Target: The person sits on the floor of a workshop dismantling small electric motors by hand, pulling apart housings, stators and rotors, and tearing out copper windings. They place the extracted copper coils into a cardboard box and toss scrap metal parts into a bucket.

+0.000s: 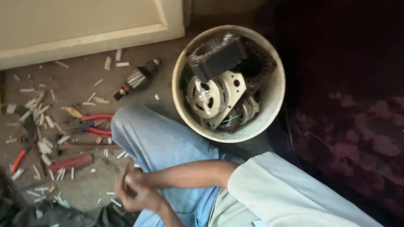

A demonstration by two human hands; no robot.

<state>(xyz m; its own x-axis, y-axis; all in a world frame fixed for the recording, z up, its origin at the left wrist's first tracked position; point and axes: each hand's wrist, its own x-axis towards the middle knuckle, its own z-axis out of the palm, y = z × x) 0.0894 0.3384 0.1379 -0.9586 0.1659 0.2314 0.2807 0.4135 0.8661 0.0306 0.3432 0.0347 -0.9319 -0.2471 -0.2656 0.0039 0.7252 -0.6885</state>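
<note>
Closest to us, low in the view, our two hands meet just over our knee. Our right hand point(134, 181) comes in on the bare forearm point(189, 173) that crosses the picture from the pale sleeve point(286, 189), and its fingers are curled shut around a small brownish piece point(125, 173) that sticks up a little above the knuckles. Our left hand point(141, 201) sits right under and against it, fingers also bent inward, but the blur keeps us from telling whether it grips the same piece or only cups the other hand. What the piece is, we cannot tell.

Under the hands lies our leg in light blue jeans point(155, 138), bent across the floor. To the left of the knee, on the dusty concrete floor point(75, 88), we see red-handled pliers point(96, 124), a red flat tool point(70, 162) nearer to us, and another red-handled tool point(17, 160) by the left edge. Many short white scraps point(44, 147) are scattered all around them.

Farther off, just beyond the knee, stands a round pale bucket point(275, 90) filled with motor parts: a silvery end plate point(212, 98) with holes and a dark block-shaped part point(216, 56) lying on top. To the left of the bucket a motor armature point(139, 78) lies alone on the floor. Beyond it runs a cream panel point(84, 25), and on the right side is a dark red patterned rug point(353, 134).
</note>
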